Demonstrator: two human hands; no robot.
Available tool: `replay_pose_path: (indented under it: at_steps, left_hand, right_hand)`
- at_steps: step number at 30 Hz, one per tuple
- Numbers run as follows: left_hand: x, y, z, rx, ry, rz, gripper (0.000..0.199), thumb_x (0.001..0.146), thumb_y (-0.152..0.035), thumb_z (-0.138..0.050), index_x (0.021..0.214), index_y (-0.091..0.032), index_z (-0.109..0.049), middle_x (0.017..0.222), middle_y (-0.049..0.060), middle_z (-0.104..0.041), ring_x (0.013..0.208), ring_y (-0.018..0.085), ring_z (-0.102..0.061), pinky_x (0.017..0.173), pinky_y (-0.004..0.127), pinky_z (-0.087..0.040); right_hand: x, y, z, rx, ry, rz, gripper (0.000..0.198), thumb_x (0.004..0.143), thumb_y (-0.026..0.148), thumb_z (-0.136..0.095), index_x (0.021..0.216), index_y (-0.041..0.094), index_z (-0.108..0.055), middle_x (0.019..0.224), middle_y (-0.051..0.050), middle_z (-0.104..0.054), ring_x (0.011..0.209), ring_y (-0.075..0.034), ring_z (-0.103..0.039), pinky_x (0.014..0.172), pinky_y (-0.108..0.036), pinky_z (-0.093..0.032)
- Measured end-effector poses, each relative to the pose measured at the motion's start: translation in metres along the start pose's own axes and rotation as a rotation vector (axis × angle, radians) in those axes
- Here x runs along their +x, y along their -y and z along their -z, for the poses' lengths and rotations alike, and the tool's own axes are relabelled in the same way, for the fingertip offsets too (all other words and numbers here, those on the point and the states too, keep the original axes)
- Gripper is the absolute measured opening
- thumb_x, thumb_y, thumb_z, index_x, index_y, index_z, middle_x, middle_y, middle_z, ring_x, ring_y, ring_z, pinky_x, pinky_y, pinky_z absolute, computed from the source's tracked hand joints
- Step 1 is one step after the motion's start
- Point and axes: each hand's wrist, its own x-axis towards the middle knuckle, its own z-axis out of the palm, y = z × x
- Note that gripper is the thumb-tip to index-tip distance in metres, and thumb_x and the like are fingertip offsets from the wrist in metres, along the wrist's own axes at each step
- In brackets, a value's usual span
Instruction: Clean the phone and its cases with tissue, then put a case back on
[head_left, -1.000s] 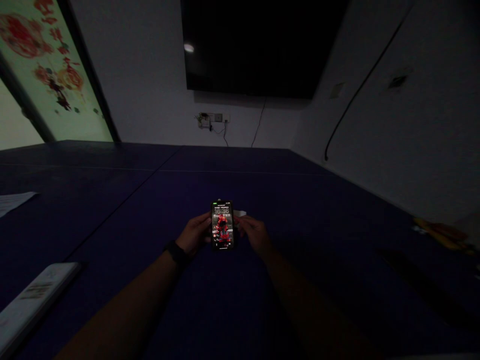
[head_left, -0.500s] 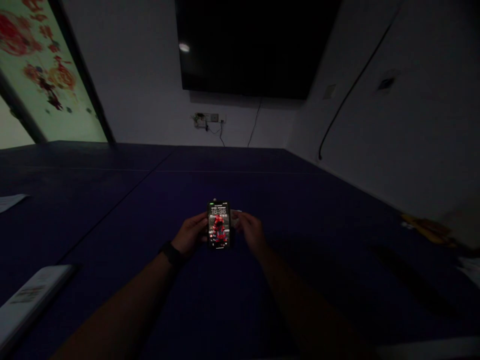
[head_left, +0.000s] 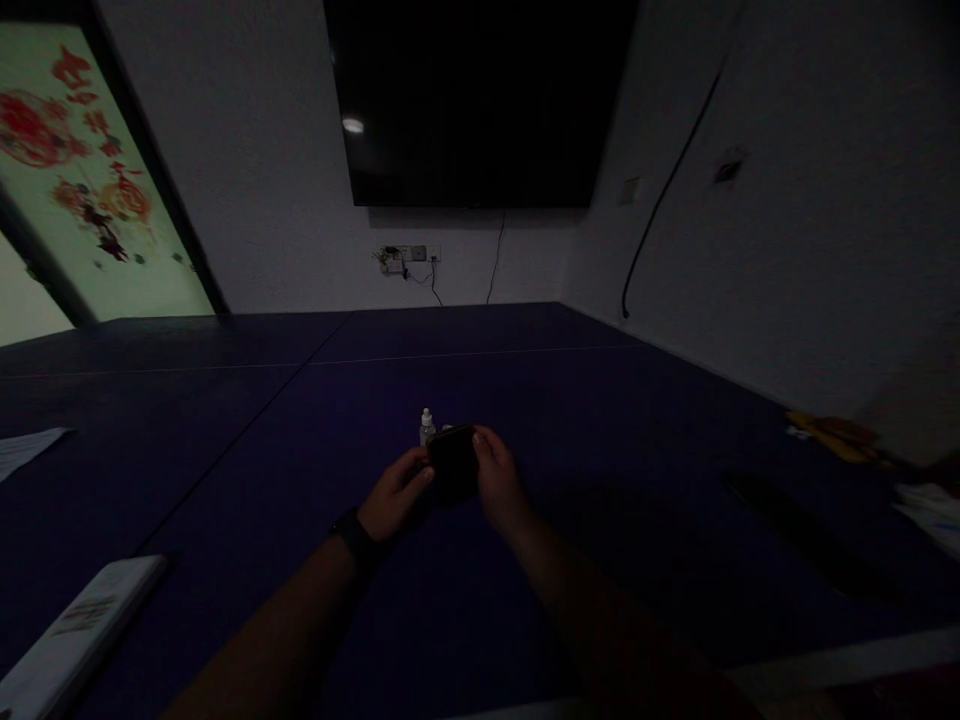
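Both hands hold a dark phone (head_left: 454, 462) above the blue table. Its face looks black, with no lit screen visible to me. My left hand (head_left: 395, 492), wearing a black wristband, is closed on the left edge with the thumb on the near side. On the right edge, my right hand (head_left: 497, 480) grips with its thumb near the top corner. Just behind the phone stands a small clear bottle (head_left: 427, 430) with a white tip, its lower part hidden. A small pale thing beside the bottle is mostly covered by the phone.
A white box (head_left: 79, 630) lies at the left front of the blue table (head_left: 285, 450), with a paper sheet (head_left: 30, 450) farther back. To the right are a long dark object (head_left: 802, 530) and a yellow item (head_left: 836, 438). A large black screen (head_left: 480, 110) hangs on the wall.
The phone's lit screen, showing 16:36, has gone dark or out of sight, and the phone is tilted. My right hand has moved onto its right edge. The bottle is more visible.
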Motion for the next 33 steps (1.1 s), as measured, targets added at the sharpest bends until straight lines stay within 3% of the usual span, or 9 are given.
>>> replay_pose_path:
  at_steps: [3, 6, 9, 12, 20, 33]
  left_hand:
    - [-0.007, -0.011, -0.001, 0.178, -0.062, -0.110, 0.040, 0.092, -0.051, -0.065, 0.116, -0.019, -0.070, 0.112, 0.009, -0.072, 0.107, 0.026, -0.063, 0.097, 0.035, -0.045]
    - [-0.014, -0.024, 0.000, 0.489, -0.132, -0.317, 0.036, 0.100, -0.045, -0.049, 0.119, -0.019, -0.065, 0.110, 0.010, -0.071, 0.102, 0.026, -0.065, 0.092, 0.037, -0.047]
    - [-0.019, -0.034, 0.002, 0.778, -0.091, -0.540, 0.028, 0.101, -0.035, -0.043, 0.112, -0.018, -0.062, 0.101, 0.010, -0.071, 0.093, 0.023, -0.066, 0.084, 0.036, -0.048]
    - [-0.023, -0.042, -0.001, 0.944, -0.067, -0.667, 0.020, 0.100, -0.027, -0.043, 0.105, -0.018, -0.059, 0.090, 0.007, -0.069, 0.080, 0.019, -0.065, 0.073, 0.031, -0.047]
    - [-0.026, -0.049, -0.013, 1.080, -0.064, -0.670, 0.021, 0.100, -0.029, -0.040, 0.085, -0.020, -0.053, 0.074, 0.004, -0.063, 0.066, 0.018, -0.058, 0.061, 0.030, -0.039]
    - [-0.028, -0.048, -0.013, 1.171, -0.063, -0.675, 0.029, 0.101, -0.034, -0.035, 0.078, -0.022, -0.048, 0.065, 0.002, -0.056, 0.057, 0.017, -0.052, 0.057, 0.031, -0.032]
  right_hand:
    - [-0.009, 0.008, -0.003, -0.057, 0.041, 0.067, 0.023, 0.099, 0.044, -0.050, 0.104, 0.031, -0.069, 0.094, -0.002, -0.072, 0.088, -0.022, -0.066, 0.082, -0.035, -0.053]
    - [-0.021, 0.018, -0.006, -0.121, 0.123, 0.162, 0.021, 0.099, 0.041, -0.050, 0.103, 0.029, -0.067, 0.094, -0.002, -0.069, 0.089, -0.021, -0.064, 0.081, -0.034, -0.053]
    - [-0.031, 0.026, -0.008, -0.189, 0.205, 0.273, 0.015, 0.097, 0.035, -0.053, 0.099, 0.027, -0.066, 0.094, -0.003, -0.066, 0.092, -0.021, -0.062, 0.085, -0.034, -0.050]
    - [-0.036, 0.031, -0.007, -0.255, 0.273, 0.375, 0.011, 0.096, 0.030, -0.054, 0.097, 0.025, -0.063, 0.094, -0.003, -0.063, 0.092, -0.021, -0.060, 0.085, -0.034, -0.049]
    - [-0.043, 0.033, -0.005, -0.413, 0.339, 0.540, 0.016, 0.100, 0.030, -0.038, 0.099, 0.023, -0.053, 0.092, -0.005, -0.059, 0.086, -0.021, -0.057, 0.078, -0.035, -0.047]
    - [-0.046, 0.033, -0.013, -0.547, 0.327, 0.647, 0.016, 0.100, 0.027, -0.031, 0.088, 0.025, -0.041, 0.081, -0.003, -0.052, 0.076, -0.022, -0.052, 0.070, -0.037, -0.043]
